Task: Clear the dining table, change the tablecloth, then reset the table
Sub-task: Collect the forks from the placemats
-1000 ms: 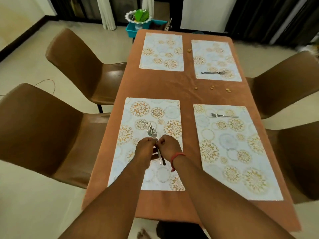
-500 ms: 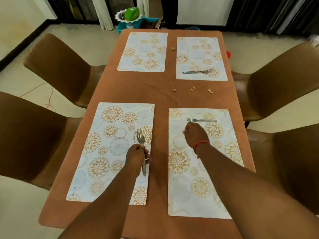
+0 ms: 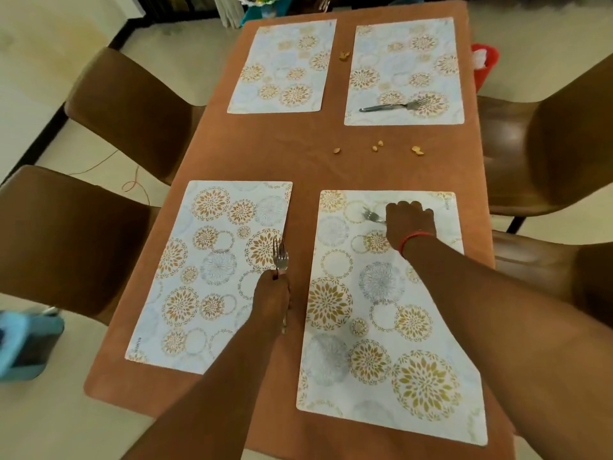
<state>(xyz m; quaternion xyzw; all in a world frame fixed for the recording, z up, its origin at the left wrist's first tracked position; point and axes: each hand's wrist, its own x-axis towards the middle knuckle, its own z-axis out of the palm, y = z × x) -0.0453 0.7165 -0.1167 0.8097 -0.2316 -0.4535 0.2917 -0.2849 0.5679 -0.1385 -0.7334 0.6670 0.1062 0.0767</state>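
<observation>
1. The left hand [image 3: 270,302] grips forks [image 3: 280,257] upright over the near-left placemat's [image 3: 199,277] right edge.
2. The right hand [image 3: 410,224] curls round a fork [image 3: 373,216] at the near-right placemat's [image 3: 365,327] far edge.

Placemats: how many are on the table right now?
4. Near left placemat, near right placemat under the right hand, far left placemat, far right placemat with a fork on it.

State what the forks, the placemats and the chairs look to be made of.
Silver forks: polished metal, likely stainless steel, given the bright glints. Floral-patterned rectangular placemats: flat, stiff-edged, probably plastic or vinyl. Brown moulded chairs: smooth, soft sheen, seemingly leather or leatherette.
</observation>
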